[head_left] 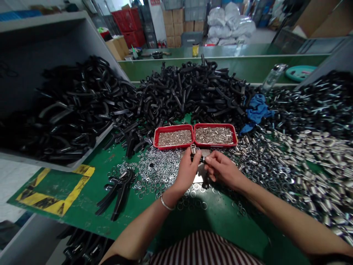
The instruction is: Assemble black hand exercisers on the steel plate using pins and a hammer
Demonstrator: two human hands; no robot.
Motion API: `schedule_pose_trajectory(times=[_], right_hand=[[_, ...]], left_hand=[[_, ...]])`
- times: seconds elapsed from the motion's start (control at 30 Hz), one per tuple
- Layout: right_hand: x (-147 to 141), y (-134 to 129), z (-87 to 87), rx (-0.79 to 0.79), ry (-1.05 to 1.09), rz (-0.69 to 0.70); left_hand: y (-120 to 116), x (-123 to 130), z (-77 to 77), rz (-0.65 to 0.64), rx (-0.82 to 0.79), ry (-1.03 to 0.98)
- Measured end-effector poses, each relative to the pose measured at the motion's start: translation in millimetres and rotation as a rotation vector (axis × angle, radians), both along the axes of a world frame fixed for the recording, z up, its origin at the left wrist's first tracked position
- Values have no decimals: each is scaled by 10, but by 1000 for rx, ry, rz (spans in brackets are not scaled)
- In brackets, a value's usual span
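My left hand point(186, 172) is closed round a small metal coil spring point(193, 149) that pokes up past the thumb, together with a dark fitting partly hidden by the fingers. Pinched in my right hand point(224, 171) is the end of a short black rod-like part point(203, 159), which meets what the left hand holds. Under both hands lies a pale metal plate point(198, 178). Just beyond them, two red trays point(173, 147) stand side by side, filled with tiny metal pins or rivets. Loose rings point(162, 171) are scattered left of the hands.
Black plastic handles point(187, 88) are heaped at the back, with more in a tilted grey bin point(103, 138). Springs point(325, 158) and black-headed bolts point(317, 99) cover the right side. An assembled black clamp point(120, 191) lies left. A blue cloth point(257, 108) and bottle point(273, 76) sit back right.
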State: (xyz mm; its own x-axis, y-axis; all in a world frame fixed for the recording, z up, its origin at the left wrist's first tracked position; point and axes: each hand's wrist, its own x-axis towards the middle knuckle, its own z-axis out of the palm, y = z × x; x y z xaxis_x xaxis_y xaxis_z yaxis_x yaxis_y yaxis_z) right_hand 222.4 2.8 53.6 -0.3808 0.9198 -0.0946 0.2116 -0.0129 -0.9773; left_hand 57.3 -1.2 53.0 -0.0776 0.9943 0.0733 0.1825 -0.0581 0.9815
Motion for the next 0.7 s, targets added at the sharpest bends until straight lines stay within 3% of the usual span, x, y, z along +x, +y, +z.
schedule_pose_trajectory(times=[0.07,0.17,0.3,0.33,0.43,0.5,0.53,0.63,0.7], right_hand=[[-61,29,-1,-112,28,27],[-97,47,-36,-131,36,69],[-63,73,-116,-439,149,399],[-52,87,-126,-400,100,399],[-45,129,-119,50,-187,151],[-62,145,-108,212,-287,73],[-73,150,-108,195,-291,97],[-97,161,-133,-62,-207,301],[-97,173,-151,-99,-177,309]], left_hand=[[28,-35,-33,7,45,58],[62,-103,-105,-4,101,101],[101,-217,-161,-145,196,205],[115,-239,-173,-155,186,217],[153,-261,-220,-87,89,173],[165,-244,-242,-52,70,130],[167,-232,-245,-59,101,125],[162,-210,-223,-139,287,173],[161,-207,-205,-157,339,208]])
